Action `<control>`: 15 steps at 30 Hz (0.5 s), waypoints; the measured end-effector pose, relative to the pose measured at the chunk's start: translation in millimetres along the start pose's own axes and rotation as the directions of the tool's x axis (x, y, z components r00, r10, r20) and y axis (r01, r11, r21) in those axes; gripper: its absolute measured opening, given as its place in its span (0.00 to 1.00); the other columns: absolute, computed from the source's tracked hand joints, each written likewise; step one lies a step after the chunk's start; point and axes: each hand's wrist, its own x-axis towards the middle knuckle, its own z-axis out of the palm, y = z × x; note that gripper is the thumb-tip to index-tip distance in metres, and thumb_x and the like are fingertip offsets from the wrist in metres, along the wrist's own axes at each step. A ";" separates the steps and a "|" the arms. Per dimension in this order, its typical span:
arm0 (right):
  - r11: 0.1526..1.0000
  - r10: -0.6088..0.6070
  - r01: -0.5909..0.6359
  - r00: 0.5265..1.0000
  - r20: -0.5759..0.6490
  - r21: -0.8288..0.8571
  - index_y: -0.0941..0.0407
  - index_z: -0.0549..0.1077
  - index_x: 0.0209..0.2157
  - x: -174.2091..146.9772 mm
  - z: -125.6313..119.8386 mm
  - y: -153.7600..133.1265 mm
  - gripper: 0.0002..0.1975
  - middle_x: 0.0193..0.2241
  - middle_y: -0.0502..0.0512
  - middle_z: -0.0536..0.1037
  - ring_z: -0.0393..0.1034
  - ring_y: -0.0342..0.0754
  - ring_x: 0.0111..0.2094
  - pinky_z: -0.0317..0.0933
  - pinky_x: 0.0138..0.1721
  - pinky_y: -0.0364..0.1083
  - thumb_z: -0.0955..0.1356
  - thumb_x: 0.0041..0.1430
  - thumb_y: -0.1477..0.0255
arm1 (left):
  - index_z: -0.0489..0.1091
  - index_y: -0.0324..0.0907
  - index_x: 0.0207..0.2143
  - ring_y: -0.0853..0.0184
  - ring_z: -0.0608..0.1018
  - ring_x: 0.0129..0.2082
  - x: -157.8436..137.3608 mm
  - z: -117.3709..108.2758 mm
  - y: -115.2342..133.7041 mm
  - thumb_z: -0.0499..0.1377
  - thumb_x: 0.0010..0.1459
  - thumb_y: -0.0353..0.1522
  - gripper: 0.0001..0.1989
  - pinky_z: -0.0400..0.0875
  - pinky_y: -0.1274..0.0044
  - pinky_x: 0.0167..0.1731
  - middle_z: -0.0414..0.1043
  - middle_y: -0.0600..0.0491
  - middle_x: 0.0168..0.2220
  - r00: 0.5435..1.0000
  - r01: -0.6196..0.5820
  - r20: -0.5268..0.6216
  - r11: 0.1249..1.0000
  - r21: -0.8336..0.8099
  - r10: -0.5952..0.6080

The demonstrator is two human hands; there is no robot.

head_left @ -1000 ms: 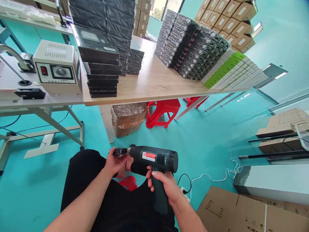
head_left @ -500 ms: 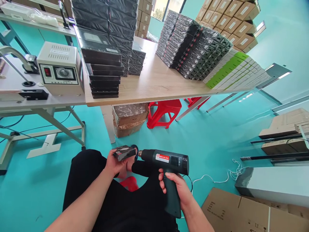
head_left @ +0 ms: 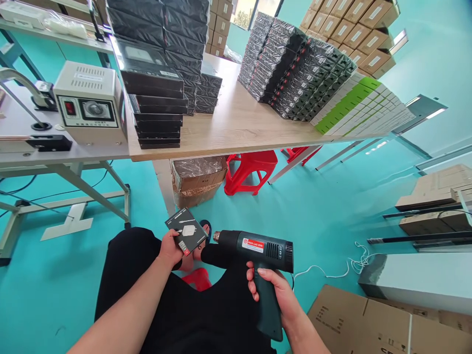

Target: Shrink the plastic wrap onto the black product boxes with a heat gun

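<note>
My left hand (head_left: 171, 250) is closed on the edge of a small black box (head_left: 192, 222) above my lap. The box's broad printed face, with a white charger picture, is turned up toward me. A dark heat gun (head_left: 254, 247) with a red and white label is gripped by the handle in my right hand (head_left: 272, 282). Its metal nozzle points left at the box, with a small gap between them. Some fingers of each hand are hidden behind what they hold.
Ahead stands a wooden table (head_left: 228, 132) with stacked black boxes (head_left: 158, 105), wrapped stacks (head_left: 291, 69) and white-green boxes (head_left: 354, 108). A beige control unit (head_left: 88, 103) sits at left. Beneath are a carton (head_left: 199, 182) and a red stool (head_left: 250, 172). A large carton (head_left: 368, 319) lies at lower right.
The black box has been turned in my left hand, from mostly edge-on to its printed face showing. The heat gun has shifted slightly right and down.
</note>
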 end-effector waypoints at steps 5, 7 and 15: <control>0.998 0.027 -0.026 0.999 0.022 -0.048 0.62 0.73 0.42 -7.2 -7.4 2.0 0.16 0.30 0.58 0.76 0.69 0.46 0.24 0.63 0.22 0.43 0.68 0.53 0.69 | 0.69 0.38 0.30 0.56 0.78 0.30 13.6 -9.7 -0.6 0.52 0.33 0.26 0.17 0.76 0.64 0.32 0.73 0.47 0.28 0.998 -0.056 -0.004 0.998 0.033 0.057; 0.997 0.033 -0.030 0.999 0.039 -0.073 0.62 0.73 0.42 -9.6 -5.7 3.3 0.16 0.30 0.58 0.76 0.70 0.47 0.24 0.63 0.22 0.43 0.68 0.53 0.69 | 0.68 0.38 0.30 0.55 0.77 0.30 15.8 -11.6 -0.6 0.52 0.32 0.26 0.16 0.76 0.64 0.31 0.73 0.46 0.29 0.999 -0.050 -0.002 0.998 0.040 0.050; 0.989 0.042 -0.031 0.996 0.073 -0.144 0.63 0.73 0.43 -13.1 6.1 3.5 0.15 0.31 0.59 0.76 0.70 0.46 0.24 0.63 0.23 0.43 0.66 0.55 0.70 | 0.68 0.39 0.30 0.56 0.77 0.29 16.4 -12.7 0.0 0.52 0.34 0.26 0.15 0.75 0.64 0.31 0.72 0.48 0.28 0.999 -0.022 -0.037 0.999 -0.026 0.021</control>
